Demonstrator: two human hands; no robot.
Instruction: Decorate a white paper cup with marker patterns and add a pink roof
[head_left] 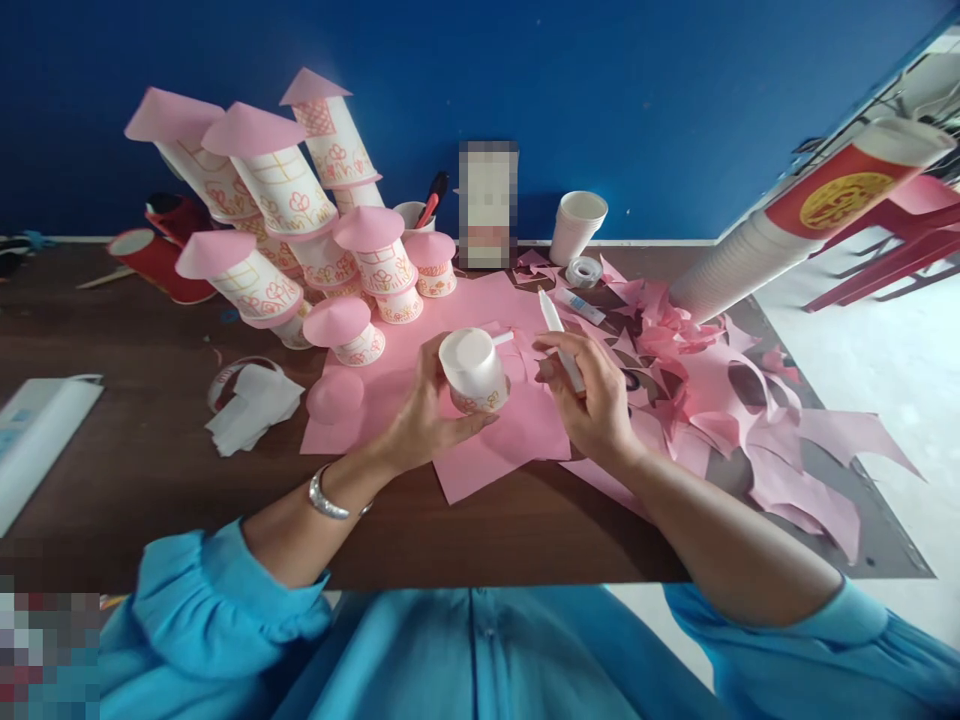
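Observation:
My left hand (427,410) is closed round a small white paper cup (472,362), held bottom up over pink paper, with orange drawing along its lower band. My right hand (592,385) grips a slim white tube with a tapered tip (551,312), its point directed up and away from me. The tube and the cup are apart. Just behind the cup a short white stick-like piece (504,338) shows; whether it touches the cup I cannot tell. Below both hands lies a pink paper sheet (465,478). Left of the cup is a pink paper cone (335,398).
Decorated cup towers with pink cone roofs (289,195) crowd the back left. Pink paper scraps (750,390) and a tall leaning cup stack (750,260) fill the right. A tape roll (583,271), cups (577,225) and white tissue (255,408) also lie about.

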